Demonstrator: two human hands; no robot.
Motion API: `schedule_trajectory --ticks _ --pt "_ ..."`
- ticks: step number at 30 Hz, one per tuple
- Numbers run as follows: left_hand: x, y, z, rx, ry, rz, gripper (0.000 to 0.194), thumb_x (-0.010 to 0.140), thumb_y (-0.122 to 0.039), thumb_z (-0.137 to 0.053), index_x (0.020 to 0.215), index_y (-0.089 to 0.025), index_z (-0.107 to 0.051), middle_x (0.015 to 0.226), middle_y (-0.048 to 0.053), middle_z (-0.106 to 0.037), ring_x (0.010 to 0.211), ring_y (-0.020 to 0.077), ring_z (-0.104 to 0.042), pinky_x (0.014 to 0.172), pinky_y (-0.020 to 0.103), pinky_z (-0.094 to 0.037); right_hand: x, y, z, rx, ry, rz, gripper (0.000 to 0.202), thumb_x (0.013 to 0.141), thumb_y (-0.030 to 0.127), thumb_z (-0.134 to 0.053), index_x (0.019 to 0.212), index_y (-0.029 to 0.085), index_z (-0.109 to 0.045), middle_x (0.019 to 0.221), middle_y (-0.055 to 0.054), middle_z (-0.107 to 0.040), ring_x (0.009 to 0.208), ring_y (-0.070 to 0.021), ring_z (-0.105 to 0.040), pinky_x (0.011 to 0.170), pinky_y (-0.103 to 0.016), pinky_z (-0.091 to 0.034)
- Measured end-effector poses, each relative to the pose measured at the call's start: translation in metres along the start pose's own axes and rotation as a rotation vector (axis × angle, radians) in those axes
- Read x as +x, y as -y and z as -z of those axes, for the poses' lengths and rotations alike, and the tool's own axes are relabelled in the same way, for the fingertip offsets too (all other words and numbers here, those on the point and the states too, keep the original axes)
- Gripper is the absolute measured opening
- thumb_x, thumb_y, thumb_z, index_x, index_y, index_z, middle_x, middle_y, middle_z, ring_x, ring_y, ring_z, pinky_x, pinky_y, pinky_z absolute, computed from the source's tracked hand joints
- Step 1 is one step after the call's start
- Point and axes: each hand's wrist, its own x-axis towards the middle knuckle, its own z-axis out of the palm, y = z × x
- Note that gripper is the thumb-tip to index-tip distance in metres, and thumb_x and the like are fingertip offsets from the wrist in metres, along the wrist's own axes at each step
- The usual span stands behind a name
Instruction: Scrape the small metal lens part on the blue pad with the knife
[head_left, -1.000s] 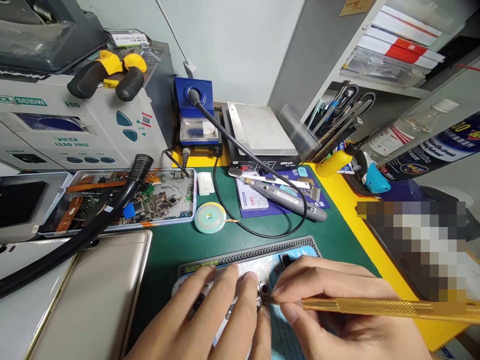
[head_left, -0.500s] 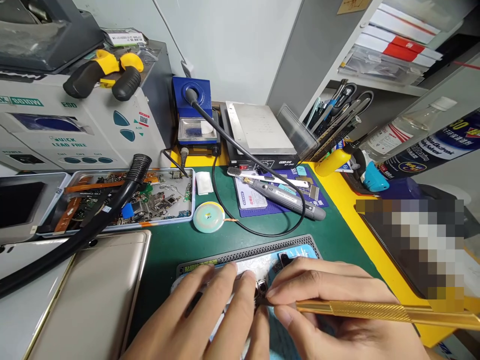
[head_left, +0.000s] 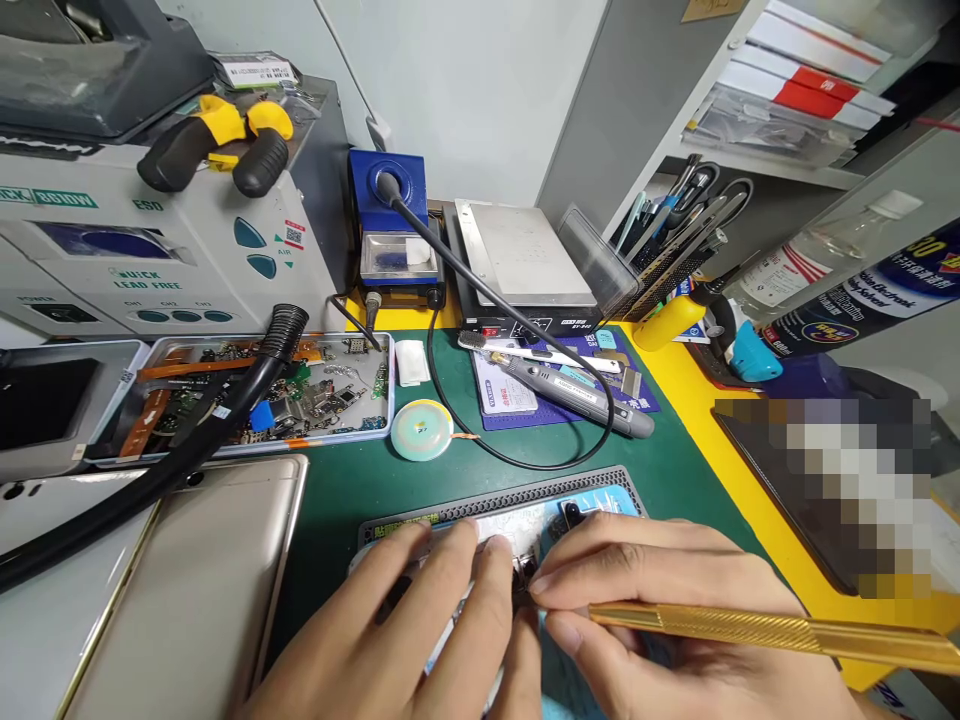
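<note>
My right hand (head_left: 660, 610) pinches a craft knife with a gold knurled handle (head_left: 735, 628) between thumb and fingers. The handle points right, and its tip is hidden near a small dark-and-metal component (head_left: 523, 572). My left hand (head_left: 427, 620) lies with its fingers spread over a whitish flat device part, pressing on it; most of that part is covered. Beneath both hands is a light blue work pad (head_left: 611, 500) in a grey perforated frame (head_left: 510, 503). A small black part (head_left: 571, 514) shows just above my right fingers.
A tray of circuit boards (head_left: 386, 400) and a black hose (head_left: 187, 445) are at left, above a gold-coloured tablet-like panel (head_left: 195, 580). Behind the pad lie a round coil (head_left: 422, 432), a looping cable (head_left: 525, 466), a grey pen-shaped tool (head_left: 570, 395) and a toothbrush (head_left: 547, 352).
The knife tip and right fingertips have shifted very slightly at the component. The left hand keeps its place over the part. The view has moved a little.
</note>
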Motion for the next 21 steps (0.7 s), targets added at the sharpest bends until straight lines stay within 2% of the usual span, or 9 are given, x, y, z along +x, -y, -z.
schedule_trajectory --ticks 4,8,14,18,21 --pt "0.0008 -0.0016 0.0004 -0.003 0.000 -0.006 0.026 0.073 -0.021 -0.075 0.096 -0.023 -0.064 0.103 0.001 -0.065 0.100 0.0182 -0.057 0.087 0.033 -0.045 -0.0018 -0.0013 0.0000 -0.010 0.000 0.015 0.017 0.074 0.000 -0.075 0.085 0.011 -0.081 0.076 -0.007 -0.079 0.068 -0.0183 -0.077 0.066 -0.020 -0.065" --pt "0.0013 -0.0031 0.0022 -0.013 -0.002 0.012 0.020 0.073 -0.019 -0.073 0.089 -0.024 -0.062 0.102 0.001 -0.065 0.101 0.0179 -0.057 0.089 0.032 -0.044 -0.0011 -0.0008 -0.0009 0.007 0.009 0.029 0.016 0.075 0.000 -0.074 0.086 0.010 -0.081 0.076 -0.009 -0.080 0.067 -0.0178 -0.077 0.066 -0.020 -0.065" --pt "0.0003 -0.0016 0.0014 -0.030 0.014 -0.008 0.023 0.073 -0.021 -0.074 0.092 -0.024 -0.063 0.099 0.000 -0.069 0.100 0.0185 -0.058 0.087 0.033 -0.044 0.0002 0.0005 0.0001 0.005 0.015 0.016 0.017 0.075 0.000 -0.074 0.086 0.012 -0.081 0.076 -0.008 -0.080 0.066 -0.0179 -0.076 0.066 -0.022 -0.065" --pt "0.0022 -0.0007 0.0013 -0.025 -0.005 0.018 0.028 0.076 -0.022 -0.072 0.103 -0.017 -0.067 0.097 0.001 -0.072 0.096 0.0167 -0.060 0.084 0.031 -0.046 -0.0015 0.0005 -0.0010 -0.005 0.012 0.002 0.018 0.075 0.000 -0.072 0.084 0.014 -0.081 0.073 -0.006 -0.079 0.065 -0.0180 -0.076 0.063 -0.022 -0.065" --pt "0.0053 -0.0013 0.0047 -0.017 0.042 0.044 0.034 0.077 -0.023 -0.072 0.109 -0.014 -0.066 0.095 0.000 -0.073 0.096 0.0157 -0.060 0.083 0.030 -0.047 -0.0007 0.0004 -0.0015 -0.010 0.014 0.005 0.018 0.076 0.001 -0.072 0.085 0.013 -0.081 0.074 -0.006 -0.079 0.064 -0.0176 -0.075 0.062 -0.022 -0.065"
